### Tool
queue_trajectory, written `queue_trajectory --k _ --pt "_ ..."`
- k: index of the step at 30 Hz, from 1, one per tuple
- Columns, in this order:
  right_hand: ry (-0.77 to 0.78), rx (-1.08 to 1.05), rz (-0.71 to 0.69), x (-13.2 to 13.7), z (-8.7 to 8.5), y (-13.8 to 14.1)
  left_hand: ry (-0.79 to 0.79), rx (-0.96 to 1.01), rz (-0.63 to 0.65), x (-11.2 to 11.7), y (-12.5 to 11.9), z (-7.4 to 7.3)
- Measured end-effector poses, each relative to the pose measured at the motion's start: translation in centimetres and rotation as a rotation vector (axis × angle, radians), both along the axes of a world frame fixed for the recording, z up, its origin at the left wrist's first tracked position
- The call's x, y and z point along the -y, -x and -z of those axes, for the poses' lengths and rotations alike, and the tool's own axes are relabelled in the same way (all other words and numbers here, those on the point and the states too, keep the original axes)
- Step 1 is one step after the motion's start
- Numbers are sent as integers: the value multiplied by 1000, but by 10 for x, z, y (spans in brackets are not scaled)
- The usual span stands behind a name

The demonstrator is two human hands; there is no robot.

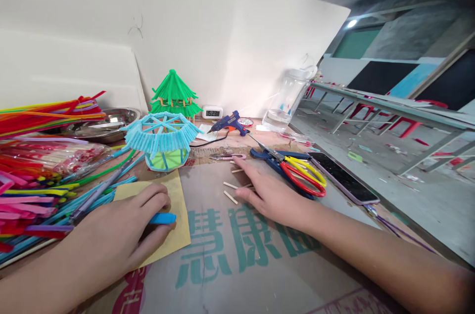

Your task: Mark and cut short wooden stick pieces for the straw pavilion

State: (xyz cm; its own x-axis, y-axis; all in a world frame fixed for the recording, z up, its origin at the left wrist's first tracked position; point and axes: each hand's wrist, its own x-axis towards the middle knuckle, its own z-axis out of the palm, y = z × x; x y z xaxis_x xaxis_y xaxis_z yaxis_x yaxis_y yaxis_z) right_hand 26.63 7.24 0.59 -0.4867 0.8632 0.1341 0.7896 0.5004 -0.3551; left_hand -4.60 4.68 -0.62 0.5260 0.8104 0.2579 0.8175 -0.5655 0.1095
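Note:
My left hand [143,210] is closed around a slim blue plastic object [163,218]. Only its blunt end shows, so its kind is unclear. That hand lies over a square of tan, grainy paper [180,205]. My right hand [261,190] rests on the printed board [208,274], index finger stretched forward and thumb apart. Several short wooden sticks [230,197] lie at its thumb and fingertips, some partly hidden under it. Just beyond the index finger is a small pink-handled tool [228,157]. Red-and-yellow-handled scissors [302,178] lie right of the hand, above the wrist.
A light-blue pipe-cleaner pavilion roof [163,138] and a green one [173,94] stand behind. A blue glue gun [232,123], clock [212,112] and water jug [284,101] line the back. Colourful pipe cleaners [29,200] crowd the left; a phone [345,178] lies right.

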Motion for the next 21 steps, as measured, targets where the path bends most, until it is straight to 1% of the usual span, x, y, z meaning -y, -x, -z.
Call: queue_trajectory --k 2,4,6,8,11,13,16,18,21 --pt "9 -42 -72 2 -4 1 36 -62 10 0 1 0" --pt "-39 -64 -110 0 -10 1 64 -104 18 1 2 0" --pt "-118 -16 -88 -2 -15 0 80 -113 16 0 2 -1" --pt "-163 87 -57 -1 -19 0 85 -119 14 0 2 -1" --pt "-131 237 -25 4 -19 3 89 -135 6 -1 1 -1" --pt "-89 295 -9 7 -20 4 100 -148 -4 -1 1 -1" --pt "-45 283 -30 8 -23 3 114 -159 -16 0 2 -1" --pt "-45 265 -54 5 -25 -1 123 -163 -22 1 2 -1" --pt "-31 256 -49 0 -25 -6 132 -163 -21 1 2 -1"
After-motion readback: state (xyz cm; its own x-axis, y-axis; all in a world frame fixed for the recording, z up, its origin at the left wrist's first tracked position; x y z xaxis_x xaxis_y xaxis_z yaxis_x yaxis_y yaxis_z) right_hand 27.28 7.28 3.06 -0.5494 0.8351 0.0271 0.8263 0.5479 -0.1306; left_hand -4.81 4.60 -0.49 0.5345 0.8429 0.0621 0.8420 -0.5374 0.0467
